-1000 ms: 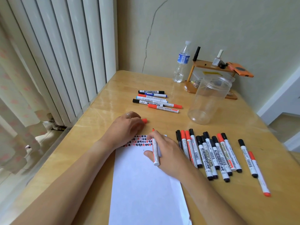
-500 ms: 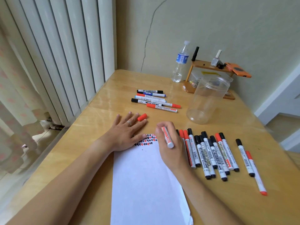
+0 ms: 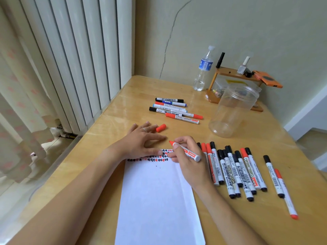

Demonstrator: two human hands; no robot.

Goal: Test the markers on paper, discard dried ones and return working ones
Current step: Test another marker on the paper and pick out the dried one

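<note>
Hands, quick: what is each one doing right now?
Left hand: open, fingers spread flat, thumb on the paper.
Right hand: grip closed around an uncapped red marker.

Tabletop (image 3: 113, 131): pale honey wood, glossy. Paper (image 3: 155, 200): white, with rows of small red and black marks along its far edge. Uncapped marker (image 3: 185, 151) in the right hand (image 3: 189, 160): red tip, white barrel, red label band. Loose cap (image 3: 160, 128), far of the left hand (image 3: 141, 142): red. Right-hand row of markers (image 3: 233, 172): white barrels with black print, caps black or red. Far group of markers (image 3: 175, 110): white barrels, caps black, blue, red. Jar (image 3: 231, 112): clear. Water bottle (image 3: 203, 68): clear, blue label. Small shelf (image 3: 230, 73): orange-brown wood. Wall (image 3: 247, 29): pale green-beige with a dark crack. Curtain (image 3: 16, 106): cream with faded pink spots.
</note>
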